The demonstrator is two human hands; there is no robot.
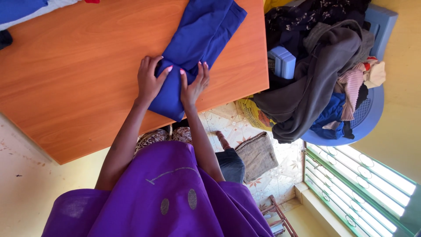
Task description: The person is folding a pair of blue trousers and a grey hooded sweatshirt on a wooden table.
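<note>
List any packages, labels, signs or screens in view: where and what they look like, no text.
Yellow printed bag: on the floor below the table edge, under the clothes pile; crumpled, yellow with dark print, mostly hidden.
No signs or screens. No label shows on the blue garment under the left hand and right hand.

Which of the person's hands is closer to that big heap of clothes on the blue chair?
The right hand. It presses on the folded blue garment on the side facing the heap of clothes. The left hand rests on the garment's far edge, further from the heap.
</note>
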